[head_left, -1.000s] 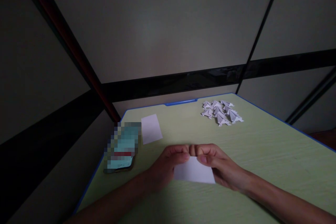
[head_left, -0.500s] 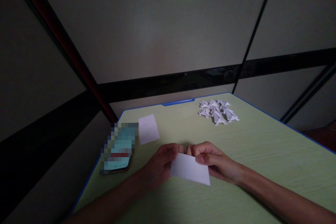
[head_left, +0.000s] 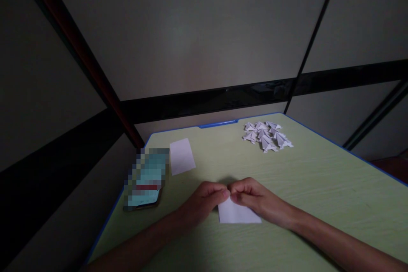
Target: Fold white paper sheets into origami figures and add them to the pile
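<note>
A small white sheet of paper (head_left: 238,212) lies low over the table in front of me, its near edge showing below my fingers. My left hand (head_left: 208,199) pinches its far edge, thumb on top. Right beside it, my right hand (head_left: 250,195) grips the same edge with curled fingers, and the two thumbs nearly touch. Both hands hide the paper's far part, so whether it is folded there I cannot tell.
At the back right of the green table (head_left: 318,187) sits a cluster of several folded paper figures (head_left: 265,136). Another white sheet (head_left: 182,156) lies at the back left, next to a phone (head_left: 146,180) with a blurred screen. A cabinet wall (head_left: 204,42) rises behind.
The paper has come down toward the tabletop and turned slightly, its near edge now more level. Both hands have lowered a little, and their thumbs have come together at its far edge.
</note>
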Tool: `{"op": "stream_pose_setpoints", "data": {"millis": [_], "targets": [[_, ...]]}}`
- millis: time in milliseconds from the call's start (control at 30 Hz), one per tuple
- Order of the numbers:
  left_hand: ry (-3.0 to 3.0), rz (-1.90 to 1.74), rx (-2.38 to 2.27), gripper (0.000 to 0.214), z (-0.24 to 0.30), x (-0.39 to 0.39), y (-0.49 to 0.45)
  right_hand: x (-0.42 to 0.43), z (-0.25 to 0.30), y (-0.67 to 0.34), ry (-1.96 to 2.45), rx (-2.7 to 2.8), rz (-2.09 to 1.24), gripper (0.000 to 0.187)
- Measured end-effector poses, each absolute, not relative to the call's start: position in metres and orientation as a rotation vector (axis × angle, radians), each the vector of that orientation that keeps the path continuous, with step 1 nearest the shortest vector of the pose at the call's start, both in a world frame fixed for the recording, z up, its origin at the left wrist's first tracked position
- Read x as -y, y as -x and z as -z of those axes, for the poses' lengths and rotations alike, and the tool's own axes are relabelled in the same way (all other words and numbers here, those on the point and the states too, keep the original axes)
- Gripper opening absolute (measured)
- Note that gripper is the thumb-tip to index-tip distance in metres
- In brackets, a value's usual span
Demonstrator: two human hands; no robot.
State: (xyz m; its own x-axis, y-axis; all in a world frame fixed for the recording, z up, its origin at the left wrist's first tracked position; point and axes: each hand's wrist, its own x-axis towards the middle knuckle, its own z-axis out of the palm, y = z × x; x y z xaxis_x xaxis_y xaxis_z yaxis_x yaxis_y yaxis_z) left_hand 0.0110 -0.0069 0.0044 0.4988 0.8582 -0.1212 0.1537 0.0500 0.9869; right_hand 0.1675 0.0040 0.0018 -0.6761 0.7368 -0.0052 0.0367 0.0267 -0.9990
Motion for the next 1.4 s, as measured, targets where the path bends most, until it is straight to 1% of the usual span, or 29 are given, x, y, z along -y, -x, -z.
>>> {"op": "stream_pose_setpoints", "data": {"millis": [133, 300, 433, 600, 733, 900, 1000, 1100, 1200, 1267, 1400], "targets": [[-1.49, -0.611, -0.98, 0.027, -0.008, 0.008, -0.01, -0.003, 0.0, -0.167, 0.765, 1.806, -1.699, 0.029], [-1.329, -0.621, -0.901, 0.034, 0.004, 0.008, -0.009, -0.005, -0.001, -0.17, 0.731, 1.77, -1.753, 0.026], [-1.038, -0.734, -0.695, 0.036, 0.011, 0.009, -0.013, -0.005, -0.001, -0.172, 0.591, 1.567, -1.845, 0.024], [-0.912, -0.786, -0.602, 0.037, -0.002, 0.013, -0.016, 0.0, -0.006, -0.168, 0.368, 1.24, -1.991, 0.025], [-0.818, -0.799, -0.532, 0.039, -0.008, 0.015, -0.018, 0.004, -0.01, -0.165, 0.265, 1.021, -2.069, 0.022], [-0.69, -0.849, -0.472, 0.029, -0.007, 0.016, -0.02, 0.004, -0.01, -0.168, 0.18, 0.922, -2.164, 0.02], [-0.619, -0.891, -0.527, 0.029, -0.009, 0.013, -0.017, 0.0, -0.01, -0.171, 0.139, 0.829, -2.145, 0.025], [-0.587, -1.012, -0.639, 0.027, -0.01, 0.006, -0.014, -0.006, -0.009, -0.173, 0.184, 0.75, -2.028, 0.029], [-0.613, -1.166, -0.731, 0.027, -0.004, -0.002, -0.012, -0.012, -0.006, -0.171, 0.362, 0.843, -1.975, 0.026], [-0.696, -1.183, -0.784, 0.027, 0.004, -0.005, -0.012, -0.013, -0.002, -0.169, 0.483, 0.943, -1.947, 0.025], [-0.936, -1.096, -0.877, 0.029, 0.016, -0.005, -0.013, -0.012, 0.006, -0.166, 0.744, 1.28, -1.795, 0.028]]}}
